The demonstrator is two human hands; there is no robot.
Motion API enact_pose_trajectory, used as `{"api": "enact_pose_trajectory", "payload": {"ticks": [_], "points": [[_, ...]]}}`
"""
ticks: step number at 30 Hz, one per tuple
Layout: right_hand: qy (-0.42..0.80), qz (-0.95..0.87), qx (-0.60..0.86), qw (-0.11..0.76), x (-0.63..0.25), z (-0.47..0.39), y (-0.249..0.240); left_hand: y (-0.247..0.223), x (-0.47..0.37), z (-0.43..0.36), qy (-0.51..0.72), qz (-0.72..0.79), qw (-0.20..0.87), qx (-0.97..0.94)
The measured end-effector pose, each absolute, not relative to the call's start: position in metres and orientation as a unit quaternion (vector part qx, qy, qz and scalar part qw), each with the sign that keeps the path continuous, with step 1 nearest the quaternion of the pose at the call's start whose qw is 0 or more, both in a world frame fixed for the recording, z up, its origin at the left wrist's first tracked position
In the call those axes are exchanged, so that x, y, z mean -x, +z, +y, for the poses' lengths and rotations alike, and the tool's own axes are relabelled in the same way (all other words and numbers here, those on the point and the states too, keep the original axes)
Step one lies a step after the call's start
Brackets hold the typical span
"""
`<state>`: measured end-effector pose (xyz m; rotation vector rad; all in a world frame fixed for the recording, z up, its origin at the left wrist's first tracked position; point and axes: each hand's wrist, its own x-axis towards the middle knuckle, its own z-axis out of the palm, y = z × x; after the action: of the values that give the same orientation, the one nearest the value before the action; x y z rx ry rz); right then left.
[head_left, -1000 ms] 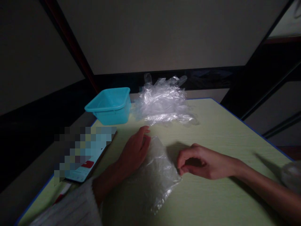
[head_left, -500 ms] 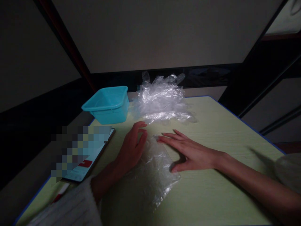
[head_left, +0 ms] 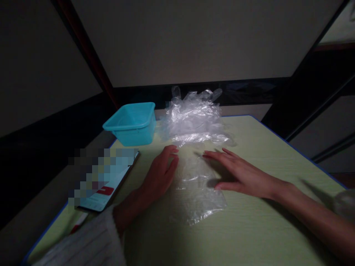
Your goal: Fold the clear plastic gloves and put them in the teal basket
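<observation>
A thin, clear plastic disposable glove lies spread on the table between my hands, its straight edge toward me; its finger end is hard to make out. My left hand is beside its left edge, fingers loosely curved and apart, gripping nothing. My right hand hovers by its right edge with fingers stretched and the thumb apart, also holding nothing. Beyond both hands, a shiny heap of clear plastic gloves sits at the table's far edge, some finger shapes sticking up.
A turquoise plastic basket stands at the back left of the blue-edged table. Near the left edge lies a phone or tablet, partly pixelated, with a red and white object below it. A wall rises behind the table.
The glove now lies flatter and its near edge is farther from me. My right hand has shifted right and lifted off it. My left hand stays at its left side. The view has moved slightly.
</observation>
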<state>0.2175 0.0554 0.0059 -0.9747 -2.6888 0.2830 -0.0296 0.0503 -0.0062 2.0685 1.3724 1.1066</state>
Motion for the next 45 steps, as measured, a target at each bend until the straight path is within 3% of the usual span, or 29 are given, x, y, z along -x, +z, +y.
{"api": "enact_pose_trajectory", "payload": {"ticks": [11, 17, 28, 45], "points": [[0.126, -0.926, 0.327, 0.138, -0.213, 0.059, -0.003, -0.010, 0.030, 0.049, 0.347, 0.496, 0.235, -0.761], [0.231, -0.933, 0.224, 0.159, -0.212, 0.052, 0.015, -0.009, 0.030, 0.045, 0.340, 0.472, 0.166, -0.796], [0.237, -0.932, 0.240, 0.136, -0.210, 0.050, 0.017, -0.004, 0.027, 0.036, 0.063, 0.420, 0.149, -0.893], [0.210, -0.937, 0.248, 0.129, -0.211, 0.050, 0.015, -0.007, 0.036, 0.041, 0.086, 0.413, 0.130, -0.897]]}}
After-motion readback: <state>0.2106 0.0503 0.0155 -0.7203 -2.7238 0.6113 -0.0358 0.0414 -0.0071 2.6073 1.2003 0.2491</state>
